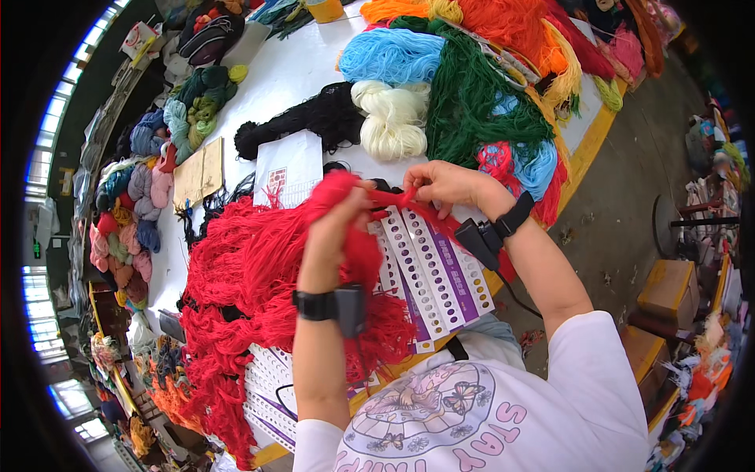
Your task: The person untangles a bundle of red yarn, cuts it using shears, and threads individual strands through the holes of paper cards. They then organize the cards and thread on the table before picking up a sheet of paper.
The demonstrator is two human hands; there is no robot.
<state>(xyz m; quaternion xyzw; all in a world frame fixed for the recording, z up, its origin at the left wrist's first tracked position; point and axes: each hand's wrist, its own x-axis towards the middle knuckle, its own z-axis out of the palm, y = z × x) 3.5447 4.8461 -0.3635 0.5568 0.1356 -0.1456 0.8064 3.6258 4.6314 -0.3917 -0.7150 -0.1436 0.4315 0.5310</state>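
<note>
My left hand is closed round a thick bundle of red yarn, its outline smeared by motion. The red strands hang over my wrist side and spread across the table to the left. To the right, my right hand pinches a twisted length of the same red yarn, which runs between both hands. Below it lie white and purple cards with rows of punched holes, partly covered by the yarn. Each wrist wears a black strap with a small box.
Black yarn, cream yarn, light blue yarn and dark green yarn lie beyond my hands. A printed white sheet and a brown cardboard piece rest at left. Cardboard boxes stand on the floor at right.
</note>
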